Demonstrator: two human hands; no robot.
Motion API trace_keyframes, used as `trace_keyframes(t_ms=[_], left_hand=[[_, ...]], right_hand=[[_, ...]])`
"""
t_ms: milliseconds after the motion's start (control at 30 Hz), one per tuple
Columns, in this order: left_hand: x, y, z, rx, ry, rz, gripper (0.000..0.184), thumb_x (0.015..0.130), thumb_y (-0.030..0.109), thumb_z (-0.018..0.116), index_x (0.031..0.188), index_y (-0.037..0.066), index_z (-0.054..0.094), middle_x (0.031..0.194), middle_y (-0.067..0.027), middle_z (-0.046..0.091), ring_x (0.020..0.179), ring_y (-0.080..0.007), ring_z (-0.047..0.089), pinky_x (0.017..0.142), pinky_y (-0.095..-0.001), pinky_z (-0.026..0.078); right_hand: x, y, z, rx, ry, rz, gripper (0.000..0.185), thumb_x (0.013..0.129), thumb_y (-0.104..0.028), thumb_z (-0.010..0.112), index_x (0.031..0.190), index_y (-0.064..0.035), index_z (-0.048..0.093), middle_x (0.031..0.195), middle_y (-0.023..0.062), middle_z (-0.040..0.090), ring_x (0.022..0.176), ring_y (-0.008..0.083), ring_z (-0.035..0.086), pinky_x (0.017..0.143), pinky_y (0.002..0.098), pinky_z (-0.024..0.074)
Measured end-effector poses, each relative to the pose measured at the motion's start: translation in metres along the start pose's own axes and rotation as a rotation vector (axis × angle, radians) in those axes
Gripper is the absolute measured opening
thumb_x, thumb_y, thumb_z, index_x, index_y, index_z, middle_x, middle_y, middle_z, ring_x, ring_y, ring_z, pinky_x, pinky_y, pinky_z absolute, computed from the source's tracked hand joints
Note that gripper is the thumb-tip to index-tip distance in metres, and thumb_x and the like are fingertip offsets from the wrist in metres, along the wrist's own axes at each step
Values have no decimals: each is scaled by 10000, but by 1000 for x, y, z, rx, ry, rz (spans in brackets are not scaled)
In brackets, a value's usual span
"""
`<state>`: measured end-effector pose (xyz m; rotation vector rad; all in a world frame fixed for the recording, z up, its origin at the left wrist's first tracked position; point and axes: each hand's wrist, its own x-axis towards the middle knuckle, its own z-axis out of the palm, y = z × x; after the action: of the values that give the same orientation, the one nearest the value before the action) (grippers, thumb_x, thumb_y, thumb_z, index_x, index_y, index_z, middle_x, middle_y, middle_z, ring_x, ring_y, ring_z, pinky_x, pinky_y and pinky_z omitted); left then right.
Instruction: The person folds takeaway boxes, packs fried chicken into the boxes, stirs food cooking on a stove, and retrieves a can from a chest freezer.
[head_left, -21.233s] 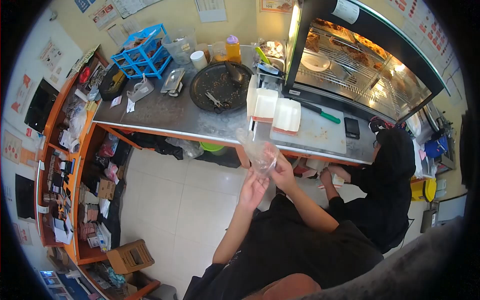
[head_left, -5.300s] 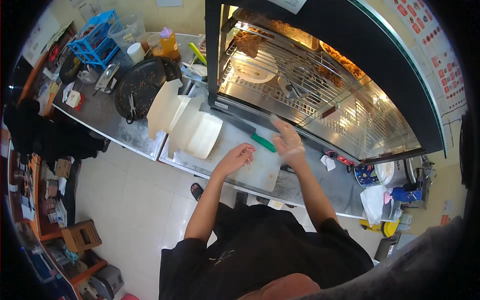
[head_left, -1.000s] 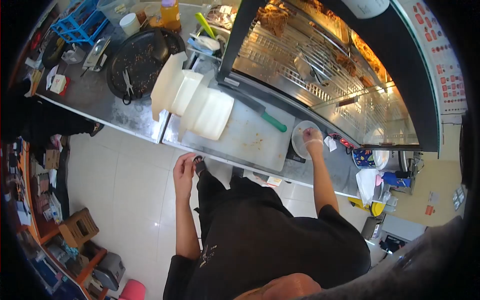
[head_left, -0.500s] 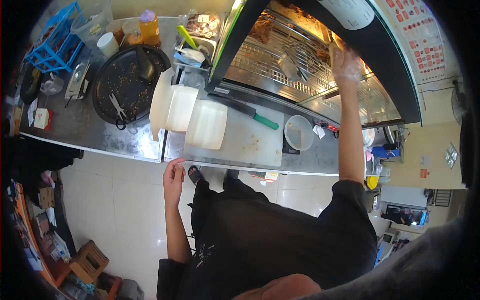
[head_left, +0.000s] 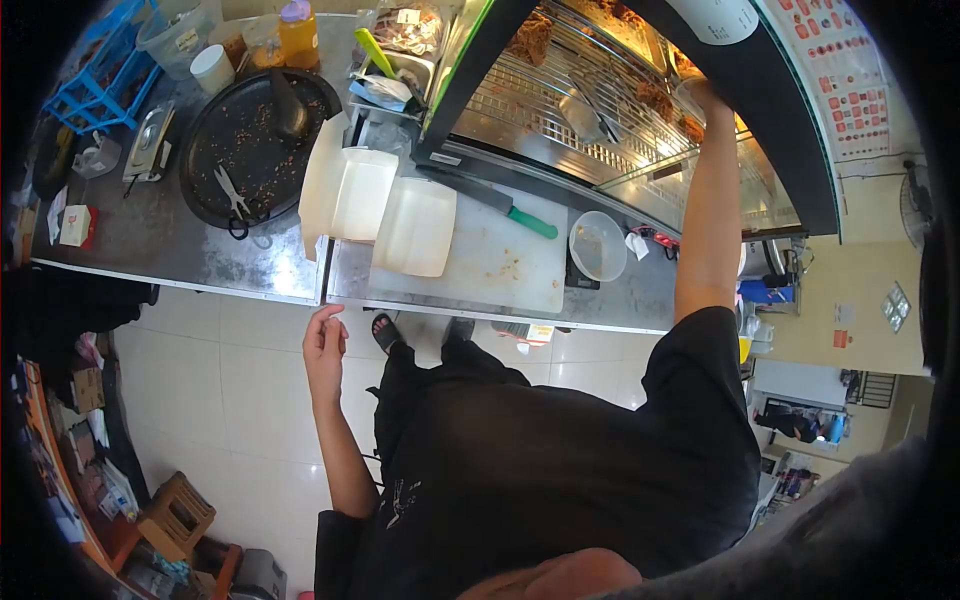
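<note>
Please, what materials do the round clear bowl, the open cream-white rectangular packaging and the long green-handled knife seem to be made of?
Round clear bowl: smooth, see-through, so probably plastic; glass possible.
Open cream-white packaging: matt, thin folded walls, likely cardboard.
Long green-handled knife: dark grey blade suggests metal; evenly coloured handle, probably plastic.

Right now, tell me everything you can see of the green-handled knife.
The green-handled knife has a long, broad, dark blade, seemingly metal, and a handle apparently of plastic. It lies on the white cutting board, handle toward the picture's lower right, blade running up and left beside the lit food cabinet. Nobody holds it. Whether its tip touches anything is unclear.
</note>
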<state>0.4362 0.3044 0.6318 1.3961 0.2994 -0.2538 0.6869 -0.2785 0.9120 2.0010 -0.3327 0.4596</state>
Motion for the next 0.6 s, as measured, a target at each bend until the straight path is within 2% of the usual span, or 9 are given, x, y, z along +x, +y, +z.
trace_keyframes(t_ms=[300,600], left_hand=[[-5,-4,-5,-37,-12,15,201,996,176,493,1124,77,612,725,44,481,600,-23,355,525,-178,272],[-9,-2,-5,-51,7,-17,195,998,165,488,1119,74,611,725,44,478,602,-20,356,524,-175,272]], right_hand=[[-3,-1,2,109,120,44,377,872,-346,591,1151,-93,591,1098,124,635,961,281,612,846,426,486],[-24,-13,7,196,366,54,368,837,-363,656,1090,-98,616,1029,115,653,890,282,627,783,421,509]])
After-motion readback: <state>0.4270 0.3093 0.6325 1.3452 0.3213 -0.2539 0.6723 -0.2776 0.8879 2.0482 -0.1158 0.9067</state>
